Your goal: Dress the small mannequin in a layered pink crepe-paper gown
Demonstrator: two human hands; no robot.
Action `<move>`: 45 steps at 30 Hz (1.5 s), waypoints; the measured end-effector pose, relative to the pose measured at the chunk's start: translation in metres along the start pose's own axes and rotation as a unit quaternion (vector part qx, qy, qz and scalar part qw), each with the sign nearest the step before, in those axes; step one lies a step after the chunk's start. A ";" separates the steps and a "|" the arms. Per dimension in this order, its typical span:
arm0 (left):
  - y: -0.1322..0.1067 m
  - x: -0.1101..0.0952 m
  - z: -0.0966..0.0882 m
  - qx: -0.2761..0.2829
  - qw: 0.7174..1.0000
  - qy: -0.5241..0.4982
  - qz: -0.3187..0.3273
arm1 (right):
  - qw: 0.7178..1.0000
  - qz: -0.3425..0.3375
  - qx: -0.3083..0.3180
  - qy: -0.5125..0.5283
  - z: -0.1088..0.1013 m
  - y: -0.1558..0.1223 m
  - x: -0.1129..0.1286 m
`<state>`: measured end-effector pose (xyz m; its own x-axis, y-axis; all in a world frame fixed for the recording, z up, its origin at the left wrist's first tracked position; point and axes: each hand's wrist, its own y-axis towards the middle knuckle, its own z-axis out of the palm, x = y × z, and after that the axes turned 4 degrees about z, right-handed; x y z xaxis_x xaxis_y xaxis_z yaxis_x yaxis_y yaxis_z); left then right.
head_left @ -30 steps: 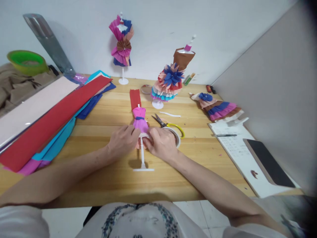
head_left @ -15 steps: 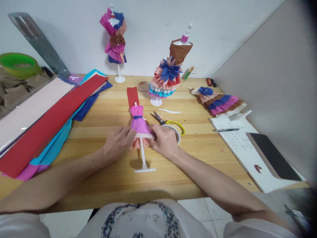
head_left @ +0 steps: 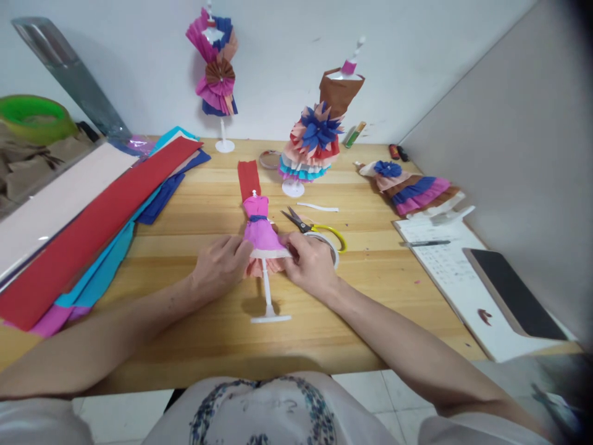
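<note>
Near centre of the pale wooden table [head_left: 319, 337], the small pink paper-like dress [head_left: 260, 233] on its slim white plastic stand [head_left: 267, 290] lies head to the far side; my left hand [head_left: 225, 266] curls narrow on the left end of its pale flat hem band [head_left: 271, 254], my right hand [head_left: 309, 262] pinches the right end. Uneven pull could, I judge, tear the thin sheet or skew it over the ruffled peach underlayer [head_left: 256, 268]. Round white tape roll [head_left: 332, 245], part-hidden behind my right hand, and yellow-handled scissors [head_left: 304, 227] risk being knocked.
</note>
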<state>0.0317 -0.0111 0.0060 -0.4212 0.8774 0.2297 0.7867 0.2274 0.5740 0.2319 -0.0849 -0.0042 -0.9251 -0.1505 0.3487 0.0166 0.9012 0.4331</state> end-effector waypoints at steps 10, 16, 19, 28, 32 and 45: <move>0.005 -0.008 0.002 0.013 1.000 0.007 -0.014 | 0.998 -0.039 0.000 -0.059 0.007 0.004 0.007; 0.003 -0.004 0.002 0.007 1.000 0.016 -0.010 | 1.000 -0.017 -0.001 -0.014 0.006 0.004 0.000; 0.002 -0.003 0.001 0.002 1.000 0.010 -0.013 | 1.000 -0.012 -0.005 0.011 0.005 0.003 -0.002; 0.002 -0.007 0.003 0.030 0.999 -0.013 -0.031 | 1.000 -0.024 0.000 -0.013 0.005 0.002 -0.001; 0.002 -0.006 0.001 0.043 0.999 -0.005 -0.028 | 1.000 -0.020 -0.008 -0.013 0.005 0.002 -0.001; 0.003 -0.006 0.001 0.038 0.999 0.007 -0.018 | 0.998 -0.038 -0.001 -0.048 0.004 0.003 -0.001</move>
<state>0.0375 -0.0150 0.0055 -0.4563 0.8621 0.2204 0.8026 0.2918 0.5203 0.2314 -0.0806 -0.0070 -0.9558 -0.1787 0.2334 -0.0547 0.8882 0.4561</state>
